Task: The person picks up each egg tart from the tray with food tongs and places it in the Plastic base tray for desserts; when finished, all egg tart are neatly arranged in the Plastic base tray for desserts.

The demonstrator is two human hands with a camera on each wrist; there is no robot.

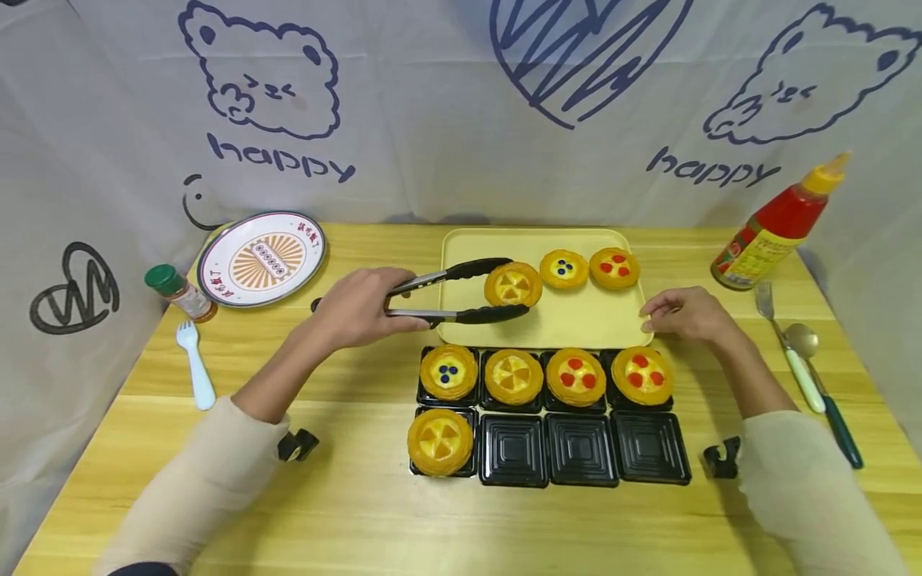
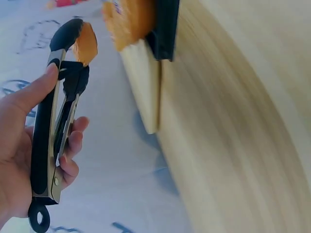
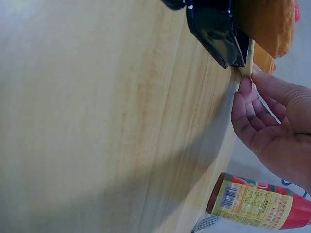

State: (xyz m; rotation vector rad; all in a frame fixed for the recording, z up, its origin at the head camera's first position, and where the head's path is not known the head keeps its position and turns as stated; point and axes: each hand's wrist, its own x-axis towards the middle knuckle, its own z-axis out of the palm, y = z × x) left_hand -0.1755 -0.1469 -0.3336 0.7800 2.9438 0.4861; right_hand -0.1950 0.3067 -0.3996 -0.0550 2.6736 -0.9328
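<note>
My left hand [image 1: 363, 308] grips black-and-silver tongs [image 2: 43, 141]. Between the tong tips, over the left part of a yellow tray [image 1: 562, 326], is an egg tart [image 1: 514, 286] with orange wedges. Two more tarts lie on that tray: a blueberry tart [image 1: 563, 270] and a red-topped tart [image 1: 615, 268]. My right hand [image 1: 680, 314] pinches the tray's right edge between thumb and fingers, as the right wrist view shows. In front of the tray stand two rows of black square boxes [image 1: 582, 450]; the back row holds several tarts, and the front-left box holds an orange-wedge tart [image 1: 440, 442].
At the back left are a patterned plate [image 1: 262, 260], a green-capped shaker [image 1: 180, 292] and a light-blue fork [image 1: 194, 366]. To the right stands a red sauce bottle [image 1: 778, 224], with a metal fork [image 1: 788, 348] and a spoon [image 1: 821, 392] nearby. A drawn-on cloth [image 1: 410, 104] hangs behind the table.
</note>
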